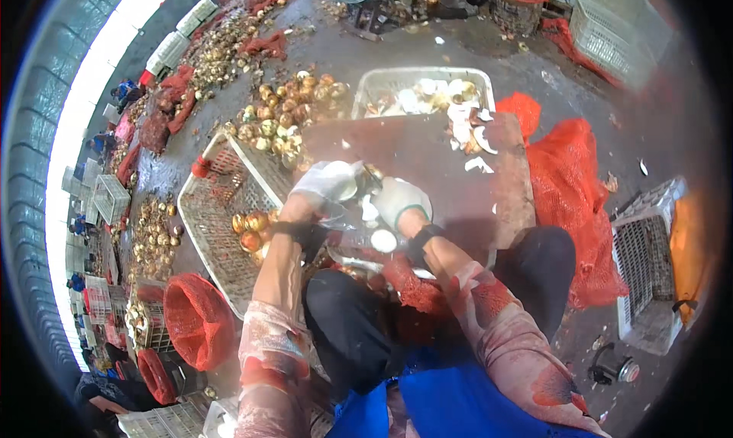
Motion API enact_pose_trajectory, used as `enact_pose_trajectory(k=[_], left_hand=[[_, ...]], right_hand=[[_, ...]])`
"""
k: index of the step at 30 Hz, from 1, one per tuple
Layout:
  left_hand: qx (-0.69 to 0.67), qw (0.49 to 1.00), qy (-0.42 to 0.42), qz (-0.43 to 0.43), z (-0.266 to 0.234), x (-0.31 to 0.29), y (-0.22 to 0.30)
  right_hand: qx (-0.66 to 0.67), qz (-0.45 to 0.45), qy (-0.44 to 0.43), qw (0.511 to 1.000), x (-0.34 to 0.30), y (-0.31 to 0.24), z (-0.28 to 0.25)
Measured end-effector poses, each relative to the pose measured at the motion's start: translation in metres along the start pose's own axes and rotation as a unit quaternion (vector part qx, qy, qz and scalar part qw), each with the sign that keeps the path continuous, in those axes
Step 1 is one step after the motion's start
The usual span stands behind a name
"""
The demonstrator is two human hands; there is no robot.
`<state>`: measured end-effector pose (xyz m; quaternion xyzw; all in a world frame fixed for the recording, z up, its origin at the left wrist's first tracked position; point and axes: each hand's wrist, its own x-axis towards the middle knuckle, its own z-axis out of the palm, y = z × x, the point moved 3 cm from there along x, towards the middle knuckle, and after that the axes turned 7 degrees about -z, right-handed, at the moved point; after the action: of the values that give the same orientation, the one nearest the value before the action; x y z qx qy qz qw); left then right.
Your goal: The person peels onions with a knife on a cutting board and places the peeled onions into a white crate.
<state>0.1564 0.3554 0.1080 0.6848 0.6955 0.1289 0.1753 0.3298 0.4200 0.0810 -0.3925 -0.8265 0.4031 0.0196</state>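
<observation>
A smooth, rounded white bulb [348,188] is above the flat brown counter [416,144], pinched in the curled grip of the white-gloved left hand [324,181]; beside it, the white-gloved right hand [405,200] has an unclear grip.

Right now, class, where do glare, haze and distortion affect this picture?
Head view, left: glare whitens the strip beside the roof, which looks bent; head view, upper right: haze softens the white crate; head view, centre: the gloved left hand looks bright, its texture mostly lost.

Head-worn fisheye; facing downward; fairly close
</observation>
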Motion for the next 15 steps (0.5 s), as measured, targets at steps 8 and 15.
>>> enact_pose_trajectory(k=[8, 15], left_hand=[[-0.77, 0.591, 0.214, -0.105, -0.091, -0.101, 0.078], [-0.75, 0.637, 0.176, -0.028, -0.098, -0.094, 0.134]], right_hand=[[-0.098, -0.032, -0.009, 0.995, -0.016, 0.0, -0.097], [0.342, -0.192, 0.009, 0.92, -0.1, -0.055, -0.12]])
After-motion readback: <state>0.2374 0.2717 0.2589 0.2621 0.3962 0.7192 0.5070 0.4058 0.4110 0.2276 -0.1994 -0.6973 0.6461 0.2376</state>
